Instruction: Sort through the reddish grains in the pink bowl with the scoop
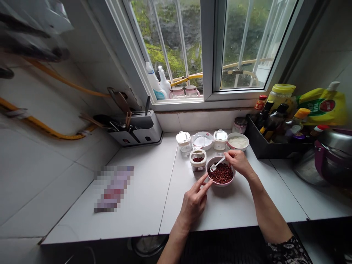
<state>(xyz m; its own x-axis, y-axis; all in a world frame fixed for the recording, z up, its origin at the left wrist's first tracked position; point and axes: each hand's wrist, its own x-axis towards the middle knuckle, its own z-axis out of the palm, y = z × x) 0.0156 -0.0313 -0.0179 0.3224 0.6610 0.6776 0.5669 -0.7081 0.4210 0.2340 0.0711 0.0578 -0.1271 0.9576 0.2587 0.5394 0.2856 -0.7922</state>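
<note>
A small white spoon (pixel 217 164) is pinched in my right hand (pixel 238 161), its scoop over the bowl. Below it, the pink-rimmed bowl (pixel 221 183) is full of dark red dried grains (pixel 222 173) that look like Sichuan peppercorns. My left hand (pixel 194 201) has its fingers stretched out and apart, with fingertips against the bowl's near left rim. Just left of the bowl stands a clear seasoning jar (pixel 198 167) with a pale rim and some of the same red grains inside.
Behind are two lidded jars (pixel 183 138) (pixel 220 135), a white dish (pixel 204 143) and a bowl of white grains (pixel 238 142). A black bottle box (pixel 257 141) and a metal pot (pixel 337 146) stand right. A utensil holder (pixel 145 126) and a blurred flat item (pixel 117 189) lie left.
</note>
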